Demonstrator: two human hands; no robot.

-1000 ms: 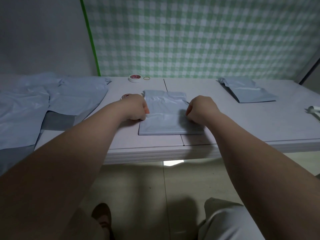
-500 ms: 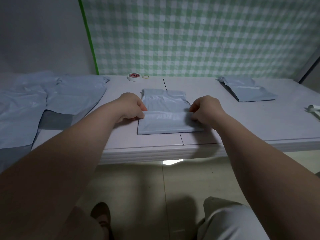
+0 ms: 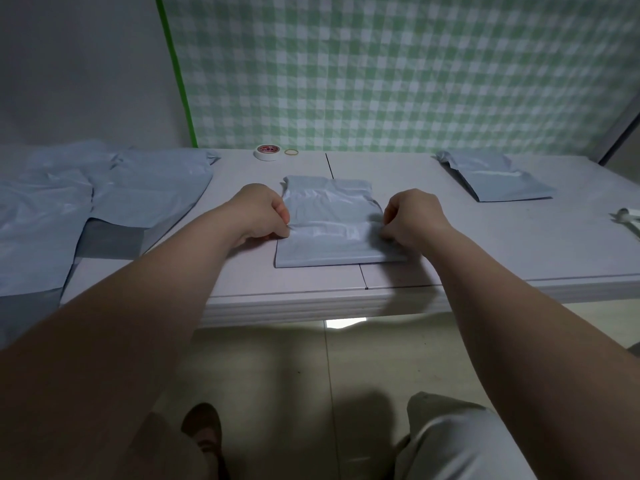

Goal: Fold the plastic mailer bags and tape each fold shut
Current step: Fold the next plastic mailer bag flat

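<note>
A white table (image 3: 502,244) is set against a wall hung with green and white checked cloth (image 3: 381,81). A pale blue mailer bag (image 3: 332,237) is laid in the middle of the table, near the front edge. Its top part looks folded down toward the person, and the edge of that flap runs from left to right.

The flap is held at both ends. Its left end is pinched by the curled fingers of the left hand (image 3: 259,211), and its right end is pinched by the curled fingers of the right hand (image 3: 414,216). So the bag lies right between the two hands, with its fold line going from one hand to the other.

The fold is probably being pulled flat, and no tape can be seen on it yet. A tape roll (image 3: 266,152) is placed at the back edge, past the bag and a little to the left. The left hand is nearer to it. Nothing is seen lying between that hand and the roll, but if one hand is lifted, the flap may spring up.

A rubber band (image 3: 291,152) is laid just beside the roll. A folded bag (image 3: 491,178) is set near the back right corner. Flat bags (image 3: 149,188) are spread over the left end. A small white thing (image 3: 628,216) is seen at the right edge; what it is cannot be told.
</note>
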